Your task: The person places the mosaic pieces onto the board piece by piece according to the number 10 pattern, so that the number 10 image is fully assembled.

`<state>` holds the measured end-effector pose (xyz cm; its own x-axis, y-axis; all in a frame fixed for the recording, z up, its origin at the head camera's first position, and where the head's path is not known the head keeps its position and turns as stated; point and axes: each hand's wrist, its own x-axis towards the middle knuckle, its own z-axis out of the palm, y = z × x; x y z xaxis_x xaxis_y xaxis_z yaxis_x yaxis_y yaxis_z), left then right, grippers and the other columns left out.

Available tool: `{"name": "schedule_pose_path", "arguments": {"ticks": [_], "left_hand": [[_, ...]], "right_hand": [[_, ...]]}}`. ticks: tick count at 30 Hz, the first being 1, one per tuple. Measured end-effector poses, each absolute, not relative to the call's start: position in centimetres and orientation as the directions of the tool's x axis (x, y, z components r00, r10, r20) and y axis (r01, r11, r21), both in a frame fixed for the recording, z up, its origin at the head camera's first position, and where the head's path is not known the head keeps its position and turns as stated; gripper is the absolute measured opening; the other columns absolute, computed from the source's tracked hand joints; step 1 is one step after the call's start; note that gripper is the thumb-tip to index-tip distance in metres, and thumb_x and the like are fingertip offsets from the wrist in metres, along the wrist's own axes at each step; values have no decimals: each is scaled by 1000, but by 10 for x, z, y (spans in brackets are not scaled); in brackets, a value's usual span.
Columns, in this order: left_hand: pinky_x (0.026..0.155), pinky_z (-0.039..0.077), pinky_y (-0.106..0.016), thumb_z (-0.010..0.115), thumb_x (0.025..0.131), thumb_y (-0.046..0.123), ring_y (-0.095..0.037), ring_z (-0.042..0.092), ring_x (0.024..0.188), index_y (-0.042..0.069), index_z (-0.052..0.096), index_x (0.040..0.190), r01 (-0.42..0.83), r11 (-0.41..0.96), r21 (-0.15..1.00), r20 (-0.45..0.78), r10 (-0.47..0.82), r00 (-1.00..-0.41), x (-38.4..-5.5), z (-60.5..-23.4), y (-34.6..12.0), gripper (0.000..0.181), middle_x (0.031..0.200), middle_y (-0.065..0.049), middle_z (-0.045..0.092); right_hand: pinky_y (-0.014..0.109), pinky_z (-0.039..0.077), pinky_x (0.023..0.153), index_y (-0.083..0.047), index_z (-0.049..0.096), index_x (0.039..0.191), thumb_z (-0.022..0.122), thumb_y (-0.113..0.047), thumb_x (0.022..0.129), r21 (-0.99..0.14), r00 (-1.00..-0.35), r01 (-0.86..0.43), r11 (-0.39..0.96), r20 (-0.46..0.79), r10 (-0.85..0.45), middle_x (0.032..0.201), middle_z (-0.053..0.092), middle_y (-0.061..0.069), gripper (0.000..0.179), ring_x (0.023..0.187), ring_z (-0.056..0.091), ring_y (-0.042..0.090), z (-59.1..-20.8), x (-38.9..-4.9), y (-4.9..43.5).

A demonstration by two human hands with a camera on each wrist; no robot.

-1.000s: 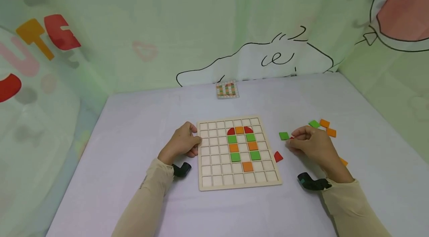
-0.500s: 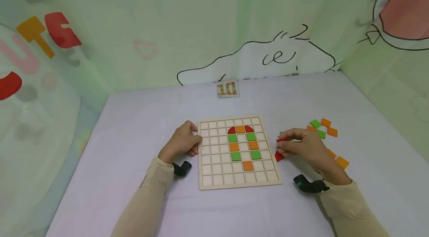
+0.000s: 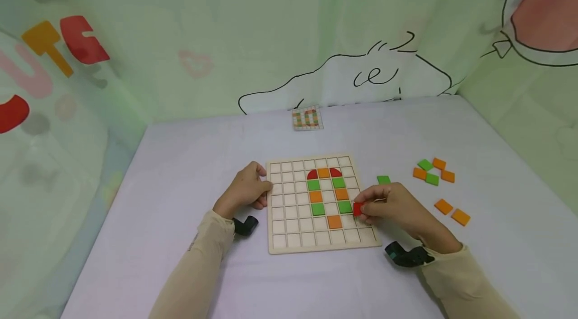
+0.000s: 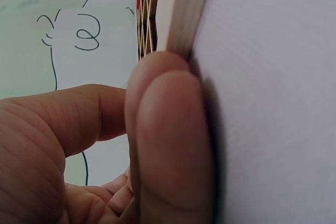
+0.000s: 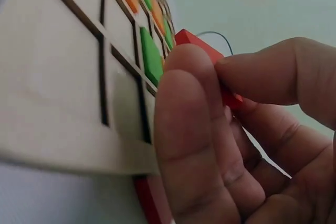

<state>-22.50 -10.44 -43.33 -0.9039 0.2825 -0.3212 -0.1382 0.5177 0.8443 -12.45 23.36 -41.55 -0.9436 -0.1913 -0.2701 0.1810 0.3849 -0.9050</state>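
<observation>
A wooden grid board (image 3: 316, 249) lies on the table with orange and green square tiles and two rounded red tiles in its cells. My left hand (image 3: 246, 187) grips its left edge, thumb at the rim; the left wrist view shows the fingertips against the wooden side (image 4: 184, 19). My right hand (image 3: 395, 208) pinches a red tile (image 3: 358, 208) between thumb and fingers, over the right-hand columns beside a green tile (image 3: 344, 207). In the right wrist view the held red tile (image 5: 202, 48) is tilted above the board. Another red tile (image 5: 152, 198) lies by the board's edge, hidden in the head view.
Loose orange tiles (image 3: 460, 217) and green tiles (image 3: 432, 179) lie on the table to the right. One green tile (image 3: 383, 179) sits just behind my right hand. A small pattern card (image 3: 307, 119) stands at the table's back, before a printed curtain (image 3: 226, 33).
My right hand has moved left and toward me from the loose tiles, bringing the red tile from the table to over the board's right side. My left hand stays at the board's left edge.
</observation>
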Motion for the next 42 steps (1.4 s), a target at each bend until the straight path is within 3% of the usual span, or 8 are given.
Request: {"name": "schedule_pose_path", "arguments": {"ticks": [11, 42], "left_hand": [[47, 59, -29, 64, 96, 4, -17, 63, 49, 2, 47, 123, -151, 509, 847, -328, 280, -902, -225, -434, -106, 32, 74, -15, 64], [46, 59, -29, 63, 96, 3, -18, 64, 49, 2, 47, 121, -146, 511, 847, -324, 277, -905, -226, -436, -104, 31, 75, -16, 64]], "right_hand": [[30, 65, 72, 7, 72, 110, 71, -2, 94, -883, -922, 214, 419, -324, -211, 96, 74, 13, 19, 79, 74, 23, -415, -123, 221], [26, 62, 63, 2, 74, 97, 71, 0, 92, -845, -940, 148, 514, -281, -192, 86, 72, 8, 7, 71, 67, 20, -420, -120, 213]]}}
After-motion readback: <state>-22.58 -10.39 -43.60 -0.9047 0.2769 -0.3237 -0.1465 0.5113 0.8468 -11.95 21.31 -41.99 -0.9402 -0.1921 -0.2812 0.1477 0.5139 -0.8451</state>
